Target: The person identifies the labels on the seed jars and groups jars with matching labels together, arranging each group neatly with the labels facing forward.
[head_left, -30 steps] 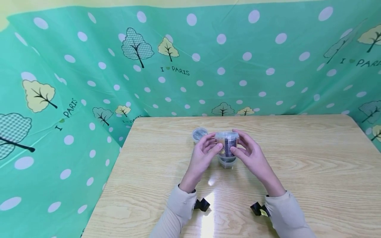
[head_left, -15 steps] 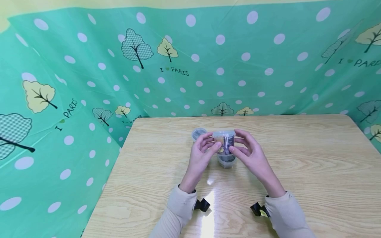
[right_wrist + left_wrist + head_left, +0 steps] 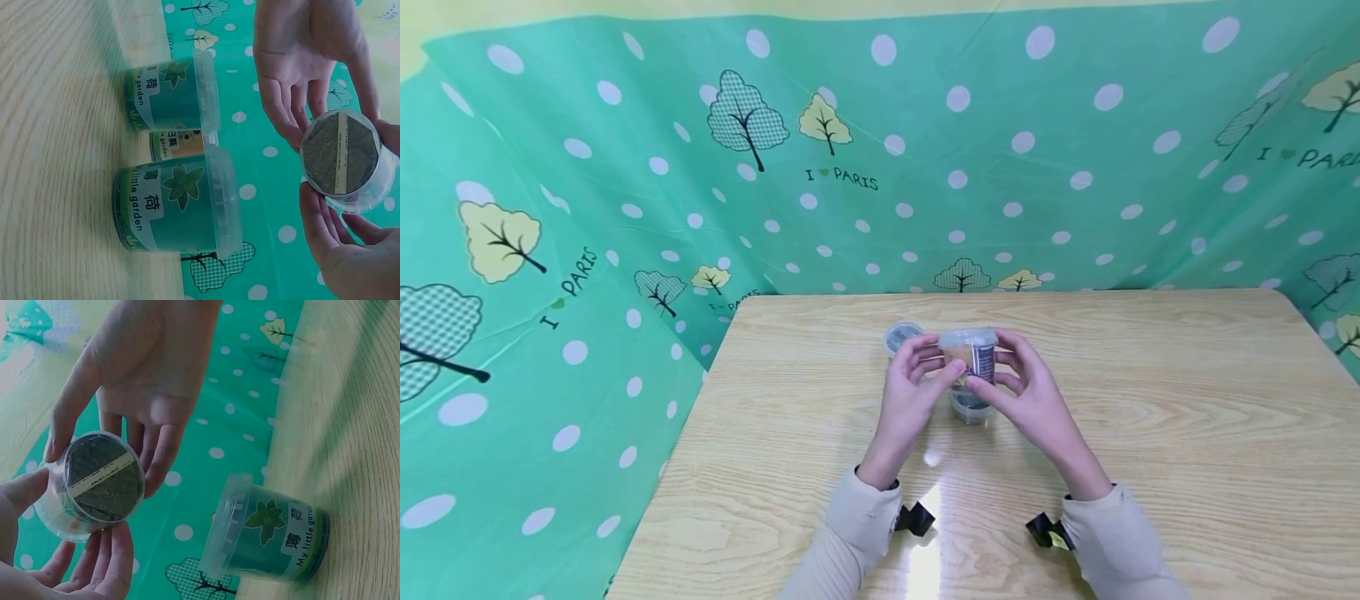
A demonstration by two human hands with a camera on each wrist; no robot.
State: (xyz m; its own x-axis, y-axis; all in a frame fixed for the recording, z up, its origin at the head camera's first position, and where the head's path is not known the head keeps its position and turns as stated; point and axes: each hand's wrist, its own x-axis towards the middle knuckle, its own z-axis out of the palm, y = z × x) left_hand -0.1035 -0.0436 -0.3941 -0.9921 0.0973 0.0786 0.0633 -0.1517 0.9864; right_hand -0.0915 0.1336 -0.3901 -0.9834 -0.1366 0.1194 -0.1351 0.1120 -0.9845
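- Here, a clear tub [image 3: 968,354] is held above the counter [image 3: 1150,433] between both hands, lifted off the wood.
- The left hand [image 3: 912,392] is curled on the tub's left side, thumb and fingertips pressed to its wall.
- The right hand [image 3: 1028,390] is clamped on the tub's right side, thumb in front over the dark label.
- In the left wrist view, the tub [image 3: 89,485] is seen end on: a dark green filling crossed by a pale strip is shown through the clear plastic, with fingers [image 3: 154,450] of both hands round the rim.
- The same end of the tub [image 3: 342,160] is shown in the right wrist view.
- A second tub [image 3: 970,406] is stood on the counter directly below the held one.
- A third tub [image 3: 901,337] is stood just left of the left hand, near the counter's far edge.
- In the right wrist view, green labels with a leaf are carried by two standing tubs [image 3: 178,207], and an orange-labelled one [image 3: 178,145] is seen between them.
- A green dotted cloth [image 3: 925,167] is hung behind the counter.
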